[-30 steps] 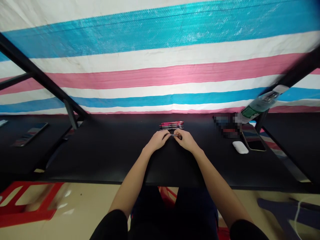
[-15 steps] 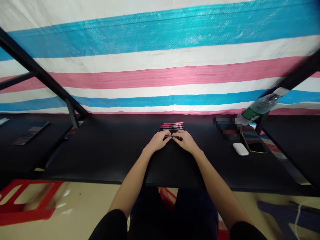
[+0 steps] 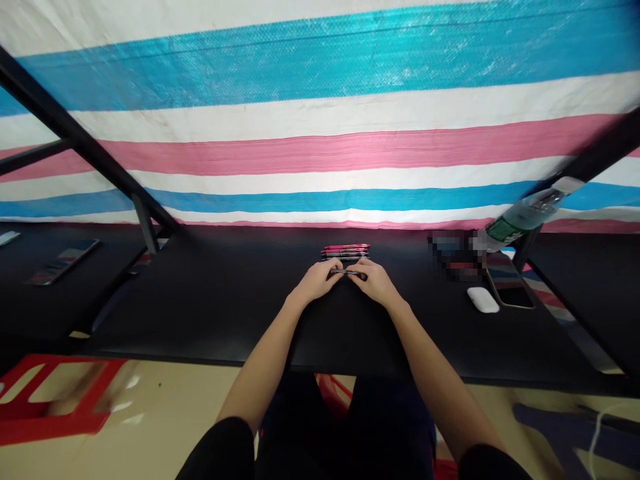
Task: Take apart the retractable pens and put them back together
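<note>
Between my two hands a dark pen point(image 3: 345, 271) lies level, running from left to right just above the table. The fingers of my left hand point(image 3: 318, 281) are closed round its left end. On its right part my right hand point(image 3: 373, 280) pinches it in the same way. Right behind the hands, several red and dark pens point(image 3: 346, 249) lie side by side on the black table point(image 3: 215, 293). My fingertips partly cover the nearest of them.
To the right are a white earphone case point(image 3: 483, 300), a phone point(image 3: 511, 283), a tilted plastic bottle point(image 3: 523, 217) and a pixelated patch. Another phone point(image 3: 64, 262) lies on the left table. A striped sheet point(image 3: 320, 157) hangs behind, between black slanting bars.
The hands have shifted apart very slightly, and more of the pen shows between the fingers. The view has moved a little. The row of pens stays where it was.
</note>
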The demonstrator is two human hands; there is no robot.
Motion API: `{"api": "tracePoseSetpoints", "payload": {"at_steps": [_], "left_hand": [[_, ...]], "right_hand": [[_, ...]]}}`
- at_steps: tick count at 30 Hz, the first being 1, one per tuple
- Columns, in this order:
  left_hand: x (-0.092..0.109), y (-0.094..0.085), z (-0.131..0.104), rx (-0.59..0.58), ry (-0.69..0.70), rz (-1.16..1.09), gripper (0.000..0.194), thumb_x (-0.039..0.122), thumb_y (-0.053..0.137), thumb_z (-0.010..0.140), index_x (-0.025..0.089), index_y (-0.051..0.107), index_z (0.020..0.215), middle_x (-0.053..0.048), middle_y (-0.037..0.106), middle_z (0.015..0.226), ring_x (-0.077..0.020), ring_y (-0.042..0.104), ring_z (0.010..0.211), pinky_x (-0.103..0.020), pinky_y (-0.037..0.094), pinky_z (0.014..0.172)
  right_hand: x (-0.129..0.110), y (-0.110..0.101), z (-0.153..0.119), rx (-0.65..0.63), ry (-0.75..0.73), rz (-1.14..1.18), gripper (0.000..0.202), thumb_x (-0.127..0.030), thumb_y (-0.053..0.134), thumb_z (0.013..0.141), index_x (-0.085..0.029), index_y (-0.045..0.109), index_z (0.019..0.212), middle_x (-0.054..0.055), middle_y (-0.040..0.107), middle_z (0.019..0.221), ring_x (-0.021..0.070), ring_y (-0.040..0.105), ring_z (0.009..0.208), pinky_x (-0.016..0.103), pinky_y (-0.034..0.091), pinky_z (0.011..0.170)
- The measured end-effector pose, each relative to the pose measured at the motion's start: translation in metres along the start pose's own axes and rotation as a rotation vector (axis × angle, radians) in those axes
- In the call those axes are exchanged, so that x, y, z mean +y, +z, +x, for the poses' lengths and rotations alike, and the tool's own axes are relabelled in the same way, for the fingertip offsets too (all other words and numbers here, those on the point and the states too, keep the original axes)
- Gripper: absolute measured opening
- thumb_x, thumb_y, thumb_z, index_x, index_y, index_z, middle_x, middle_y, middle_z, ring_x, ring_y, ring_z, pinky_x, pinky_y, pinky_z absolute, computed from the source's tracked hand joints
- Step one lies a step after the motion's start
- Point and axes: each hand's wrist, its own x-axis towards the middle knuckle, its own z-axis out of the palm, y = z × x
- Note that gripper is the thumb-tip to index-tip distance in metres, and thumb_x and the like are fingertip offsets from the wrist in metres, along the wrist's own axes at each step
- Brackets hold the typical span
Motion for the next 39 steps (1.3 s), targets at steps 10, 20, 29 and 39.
{"api": "tracePoseSetpoints", "payload": {"at_steps": [10, 20, 29, 39], "left_hand": [[-0.007, -0.003, 0.002, 0.101, -0.070, 0.098, 0.032, 0.031, 0.039, 0.095, 0.018, 0.060, 0.074, -0.006, 0.068, 0.080, -0.0181, 0.061, 0.073, -0.028, 0.042, 0.070], [-0.011, -0.005, 0.000, 0.113, -0.045, 0.025, 0.018, 0.027, 0.047, 0.091, 0.019, 0.062, 0.088, -0.003, 0.067, 0.085, -0.0162, 0.058, 0.071, -0.028, 0.043, 0.069], [-0.004, -0.007, 0.002, 0.087, 0.030, -0.048, 0.013, 0.025, 0.053, 0.087, 0.019, 0.063, 0.091, -0.006, 0.067, 0.095, -0.0184, 0.062, 0.086, -0.031, 0.048, 0.081], [-0.017, -0.007, 0.002, 0.215, -0.047, 0.043, 0.011, 0.022, 0.051, 0.087, 0.019, 0.061, 0.092, -0.006, 0.067, 0.096, -0.0199, 0.062, 0.089, -0.033, 0.047, 0.084]], "right_hand": [[0.008, -0.004, 0.002, 0.029, 0.044, -0.161, 0.013, -0.027, 0.059, 0.085, -0.022, 0.071, 0.084, 0.004, 0.064, 0.069, 0.0202, 0.054, 0.072, 0.035, 0.039, 0.074], [0.014, -0.012, 0.002, 0.128, 0.147, -0.130, 0.010, -0.020, 0.058, 0.081, -0.020, 0.068, 0.084, 0.005, 0.062, 0.075, 0.0210, 0.053, 0.074, 0.034, 0.042, 0.074], [0.003, -0.002, 0.002, -0.020, -0.047, 0.017, 0.011, -0.020, 0.057, 0.084, -0.021, 0.069, 0.084, 0.006, 0.065, 0.082, 0.0215, 0.056, 0.082, 0.037, 0.046, 0.080], [0.023, -0.008, -0.001, 0.071, 0.136, -0.149, 0.011, -0.014, 0.057, 0.078, -0.021, 0.063, 0.073, 0.006, 0.057, 0.076, 0.0223, 0.051, 0.078, 0.034, 0.044, 0.071]]}}
